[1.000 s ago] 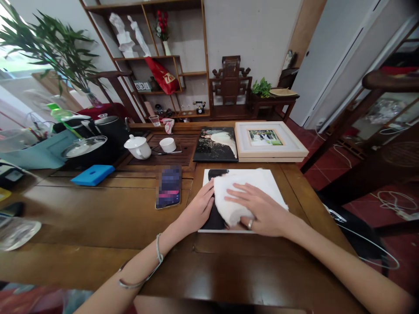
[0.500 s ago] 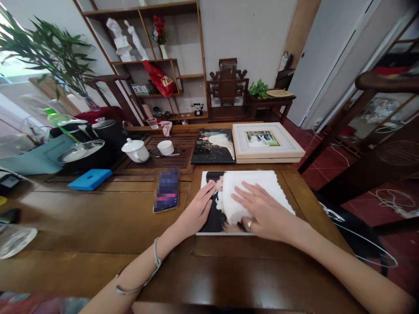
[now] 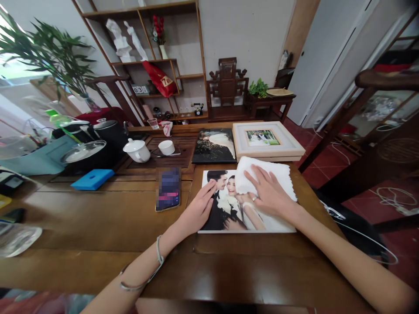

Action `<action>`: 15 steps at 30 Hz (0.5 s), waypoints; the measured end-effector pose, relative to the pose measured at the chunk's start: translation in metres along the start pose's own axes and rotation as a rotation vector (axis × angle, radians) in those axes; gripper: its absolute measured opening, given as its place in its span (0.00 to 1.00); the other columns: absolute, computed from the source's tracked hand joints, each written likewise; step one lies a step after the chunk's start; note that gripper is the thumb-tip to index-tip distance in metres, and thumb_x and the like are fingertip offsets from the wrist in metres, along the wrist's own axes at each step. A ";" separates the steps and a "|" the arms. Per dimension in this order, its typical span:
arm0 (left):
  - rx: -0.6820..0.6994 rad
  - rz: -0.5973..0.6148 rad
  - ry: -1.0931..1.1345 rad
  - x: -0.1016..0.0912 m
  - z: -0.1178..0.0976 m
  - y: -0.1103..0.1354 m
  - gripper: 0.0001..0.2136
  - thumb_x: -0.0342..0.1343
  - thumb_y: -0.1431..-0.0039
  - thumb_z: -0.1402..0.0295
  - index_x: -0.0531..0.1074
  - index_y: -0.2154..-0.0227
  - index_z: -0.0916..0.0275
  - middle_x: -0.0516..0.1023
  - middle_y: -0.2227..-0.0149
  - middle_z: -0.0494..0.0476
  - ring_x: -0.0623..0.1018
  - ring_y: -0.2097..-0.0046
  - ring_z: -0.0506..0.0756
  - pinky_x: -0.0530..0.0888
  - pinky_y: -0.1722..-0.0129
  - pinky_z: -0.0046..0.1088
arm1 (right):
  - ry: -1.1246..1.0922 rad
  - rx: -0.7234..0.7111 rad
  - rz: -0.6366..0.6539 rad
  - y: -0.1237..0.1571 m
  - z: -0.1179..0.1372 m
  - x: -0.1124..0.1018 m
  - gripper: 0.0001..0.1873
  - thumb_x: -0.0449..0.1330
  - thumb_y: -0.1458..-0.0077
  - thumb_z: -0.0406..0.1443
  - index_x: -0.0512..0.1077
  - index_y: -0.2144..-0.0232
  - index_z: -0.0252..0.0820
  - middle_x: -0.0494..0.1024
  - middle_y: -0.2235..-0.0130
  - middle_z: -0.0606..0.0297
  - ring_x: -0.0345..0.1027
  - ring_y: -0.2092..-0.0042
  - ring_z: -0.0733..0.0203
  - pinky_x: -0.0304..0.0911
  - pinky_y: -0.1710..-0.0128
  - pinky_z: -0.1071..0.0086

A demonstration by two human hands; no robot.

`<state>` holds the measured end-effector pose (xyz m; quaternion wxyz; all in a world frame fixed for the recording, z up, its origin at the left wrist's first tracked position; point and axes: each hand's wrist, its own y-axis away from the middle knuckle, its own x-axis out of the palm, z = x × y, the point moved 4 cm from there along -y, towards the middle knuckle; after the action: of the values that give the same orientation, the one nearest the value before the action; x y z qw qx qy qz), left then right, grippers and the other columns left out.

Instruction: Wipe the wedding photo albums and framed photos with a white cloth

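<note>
A mounted wedding photo (image 3: 227,211) lies flat on the wooden table in front of me, showing a couple in a dark suit and white dress. My left hand (image 3: 200,208) rests flat on its left side, fingers stretched out. On the upper right part of the photo, my right hand (image 3: 271,192) presses a white cloth (image 3: 284,175) with spread fingers. The cloth reaches past the photo's top edge and hides its upper right area. A phone (image 3: 168,190) lies to the left of the photo.
Behind the photo are a dark photo panel (image 3: 212,150) and a pale framed picture (image 3: 240,141). Leftward stand a white lidded cup (image 3: 136,151), a small white bowl (image 3: 166,148), a blue box (image 3: 92,179) and a glass-lidded pot (image 3: 83,152). A wooden chair (image 3: 376,144) stands right.
My right hand and the cloth have moved up and away from me across the photo, uncovering the second face and the lower right part. My left hand stays in place.
</note>
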<state>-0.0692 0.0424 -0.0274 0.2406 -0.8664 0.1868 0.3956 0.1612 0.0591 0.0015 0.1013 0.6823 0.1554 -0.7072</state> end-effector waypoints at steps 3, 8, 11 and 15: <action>-0.004 0.003 0.006 0.000 0.000 0.000 0.22 0.37 0.30 0.70 0.55 0.35 0.62 0.53 0.31 0.63 0.53 0.30 0.58 0.53 0.32 0.45 | 0.015 -0.048 0.083 0.024 0.018 -0.010 0.36 0.50 0.44 0.36 0.54 0.34 0.32 0.50 0.32 0.44 0.41 0.32 0.36 0.52 0.41 0.39; -0.002 -0.017 0.019 0.001 0.001 0.001 0.22 0.38 0.30 0.69 0.55 0.35 0.59 0.53 0.31 0.61 0.54 0.31 0.58 0.54 0.32 0.45 | -0.067 -0.290 0.122 0.079 0.072 -0.031 0.36 0.56 0.47 0.41 0.63 0.39 0.26 0.61 0.37 0.36 0.54 0.37 0.29 0.58 0.44 0.39; 0.008 -0.014 0.020 0.000 0.001 0.000 0.22 0.37 0.29 0.69 0.55 0.35 0.59 0.54 0.32 0.60 0.54 0.31 0.58 0.54 0.32 0.44 | -0.155 -0.390 0.137 0.082 0.080 -0.034 0.36 0.58 0.46 0.44 0.64 0.39 0.29 0.64 0.38 0.39 0.55 0.38 0.32 0.55 0.41 0.41; 0.014 -0.004 0.014 -0.001 -0.001 0.000 0.22 0.37 0.29 0.69 0.55 0.35 0.58 0.54 0.32 0.60 0.54 0.31 0.58 0.54 0.32 0.44 | -0.187 -0.337 0.085 0.042 0.047 -0.020 0.36 0.57 0.45 0.39 0.58 0.35 0.38 0.54 0.33 0.49 0.44 0.32 0.43 0.44 0.35 0.46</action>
<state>-0.0690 0.0423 -0.0264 0.2460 -0.8679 0.1898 0.3876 0.1335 0.0023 0.0195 0.2578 0.5930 0.2326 -0.7265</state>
